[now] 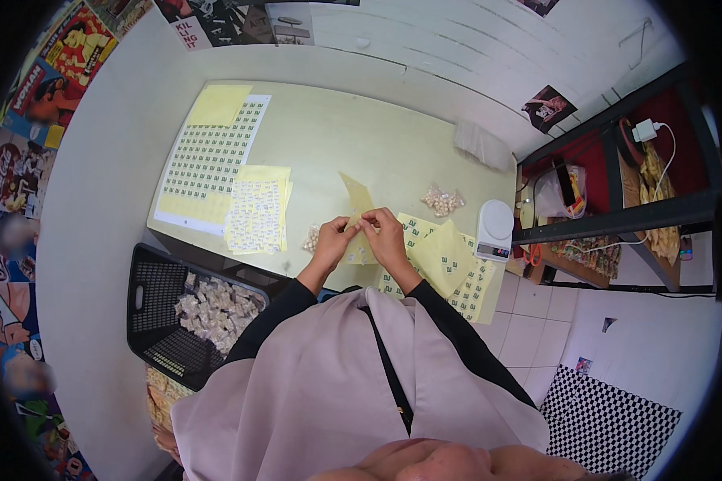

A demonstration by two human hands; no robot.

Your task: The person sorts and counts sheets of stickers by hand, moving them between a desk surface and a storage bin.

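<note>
A yellow backing sheet [356, 191] with a few small labels is held up, bent, over the table's front part. My left hand [332, 242] grips it from the left. My right hand [386, 235] pinches at the same sheet, its fingertips meeting those of the left; whether a label is between them is too small to tell. Beside my left hand lies a small clear bag of pale round pieces [311, 238], partly hidden by it. Another such filled bag [442, 200] rests farther right. Under my right forearm spread yellow sheets with green-printed stickers [446, 260].
A white digital scale [494, 225] stands at the table's right edge, near clear plastic bags [484, 146]. At left lie a label stack [256, 210] and a large sticker sheet [207, 162]. A black crate [156, 306] holds many filled bags. Shelving [614, 222] flanks the right.
</note>
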